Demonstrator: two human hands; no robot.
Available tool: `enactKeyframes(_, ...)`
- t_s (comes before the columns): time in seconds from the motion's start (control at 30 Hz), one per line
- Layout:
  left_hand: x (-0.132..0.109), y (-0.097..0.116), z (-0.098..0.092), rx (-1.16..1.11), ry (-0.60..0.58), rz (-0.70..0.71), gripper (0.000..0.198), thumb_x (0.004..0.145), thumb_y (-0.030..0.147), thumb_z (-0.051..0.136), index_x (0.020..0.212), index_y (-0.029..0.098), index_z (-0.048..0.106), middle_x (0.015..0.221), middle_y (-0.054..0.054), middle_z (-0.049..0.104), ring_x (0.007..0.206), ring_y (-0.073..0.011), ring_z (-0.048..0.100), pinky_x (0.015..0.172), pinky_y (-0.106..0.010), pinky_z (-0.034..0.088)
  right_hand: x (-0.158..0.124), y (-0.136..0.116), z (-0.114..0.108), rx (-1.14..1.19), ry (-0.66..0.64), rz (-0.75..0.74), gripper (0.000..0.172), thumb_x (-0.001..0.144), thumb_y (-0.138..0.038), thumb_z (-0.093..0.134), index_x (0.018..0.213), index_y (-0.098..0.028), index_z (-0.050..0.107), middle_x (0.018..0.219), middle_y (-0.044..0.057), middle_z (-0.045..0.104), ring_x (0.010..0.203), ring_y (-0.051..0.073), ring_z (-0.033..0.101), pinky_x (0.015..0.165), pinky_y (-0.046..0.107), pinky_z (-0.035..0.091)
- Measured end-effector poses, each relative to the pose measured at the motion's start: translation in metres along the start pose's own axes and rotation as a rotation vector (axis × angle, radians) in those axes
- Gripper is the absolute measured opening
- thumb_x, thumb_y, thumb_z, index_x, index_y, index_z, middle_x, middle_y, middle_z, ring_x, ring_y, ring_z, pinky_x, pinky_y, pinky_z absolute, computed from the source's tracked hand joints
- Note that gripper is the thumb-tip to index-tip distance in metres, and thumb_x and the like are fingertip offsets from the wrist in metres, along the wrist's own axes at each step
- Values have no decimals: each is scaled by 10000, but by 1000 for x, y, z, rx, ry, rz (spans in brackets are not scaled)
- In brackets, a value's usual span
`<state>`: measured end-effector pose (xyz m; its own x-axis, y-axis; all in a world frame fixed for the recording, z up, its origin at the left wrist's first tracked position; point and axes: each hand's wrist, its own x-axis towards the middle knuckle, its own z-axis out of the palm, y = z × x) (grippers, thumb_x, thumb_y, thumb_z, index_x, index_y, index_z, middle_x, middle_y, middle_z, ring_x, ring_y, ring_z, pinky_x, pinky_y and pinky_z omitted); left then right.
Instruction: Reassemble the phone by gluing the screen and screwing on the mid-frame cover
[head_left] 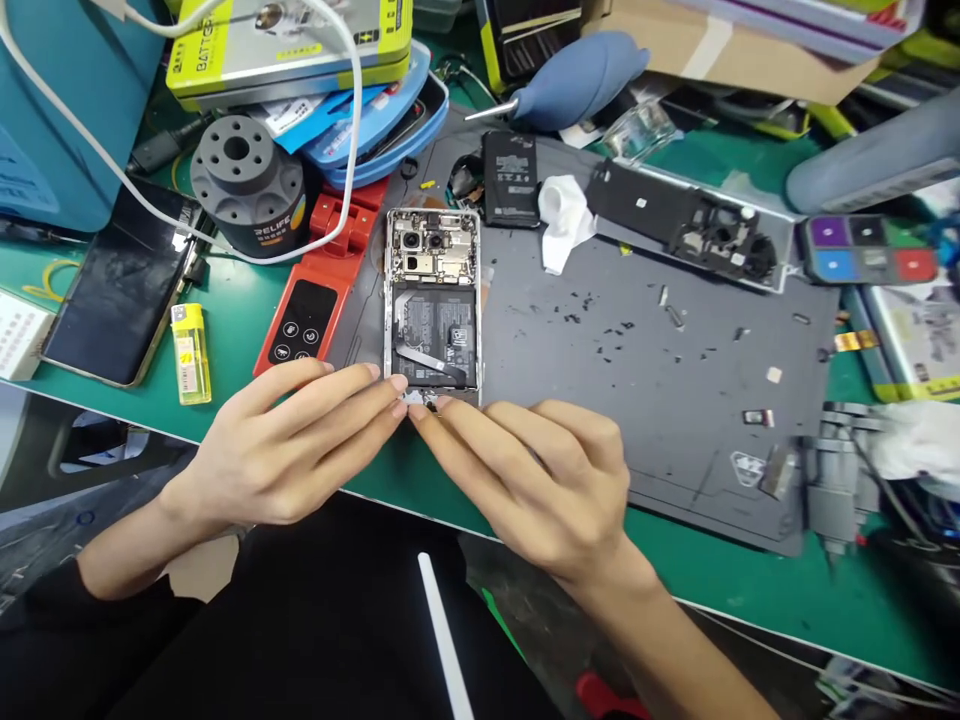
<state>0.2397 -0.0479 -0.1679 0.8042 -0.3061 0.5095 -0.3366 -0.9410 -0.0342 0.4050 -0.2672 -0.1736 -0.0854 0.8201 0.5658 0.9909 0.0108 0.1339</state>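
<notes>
An opened smartphone [433,300] lies upright before me with its back off, baring the camera lenses, circuit boards and black battery [435,325]. A loose grey-and-black strip crosses the battery's lower part. At the phone's bottom left corner, my left hand [285,440] is closed, its fingertips gripping the edge. My right hand [532,470] pinches at the bottom end, close beside the left fingertips. Whatever small part sits between the right fingertips is hidden. The phone's lowest section is partly covered by the fingers.
Black scraps litter the grey mat [585,410] on the right. Behind are a loose battery [511,178], white tissue [564,220], a removed back cover [690,225] and a blue air blower [581,80]. Leftward stand a red device [311,300], a grey round holder [247,190] and a yellow lighter [191,355].
</notes>
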Motion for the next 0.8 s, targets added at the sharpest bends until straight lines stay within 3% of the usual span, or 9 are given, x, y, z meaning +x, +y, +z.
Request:
enactKeyframes(0.13,-1,1,-3,-57,-42,-30,309,1134,50,610,1396,157,734,1432,-52,827,1310,-238,821,1122,-414,716,2,0,-1,-8,-22,-29,178,1007,-78,841,1134,-198,877,1039,-8,882,963,174,658,829,378,519)
enactKeyframes(0.23,-1,0,-4,17,-39,8,279,1137,44,598,1334,162,757,1395,-18,849,1316,-206,824,1122,-387,718,4,-3,0,26,-23,-9,162,1008,-71,836,1110,-190,874,1026,1,879,966,172,660,839,378,521)
enactKeyframes(0.4,-6,3,-1,29,1,-53,271,1133,64,642,1371,115,761,1394,1,849,1205,-194,854,1070,-377,710,-2,-6,-4,69,-46,45,217,1024,-59,799,1229,-120,840,1054,37,881,955,182,697,855,393,543)
enactKeyframes(0.57,-10,15,2,29,-32,-113,364,1115,138,731,1478,152,735,1461,-4,825,1334,-216,777,1180,-387,616,-40,2,-22,34,30,234,436,961,21,805,1377,-108,790,984,69,853,840,187,737,796,375,576)
enactKeyframes(0.67,-5,18,4,33,-70,-159,404,1120,274,772,1519,231,724,1363,-12,844,1242,-204,771,1205,-388,576,-71,11,-30,-22,84,340,680,945,25,815,1579,-196,710,993,64,848,799,196,745,745,352,600)
enactKeyframes(0.73,1,18,4,38,-86,-161,408,1112,384,791,1492,242,742,1281,-30,839,1204,-209,760,1210,-390,555,-90,15,-35,-53,86,384,750,956,9,808,1638,-267,669,1021,51,857,781,193,751,723,344,610)
enactKeyframes(0.8,6,17,3,23,-103,-167,406,1105,376,798,1483,236,750,1237,-43,827,1220,-224,745,1224,-402,532,-107,18,-38,-69,87,433,760,960,-6,808,1644,-302,665,1045,41,868,765,193,765,699,342,619)
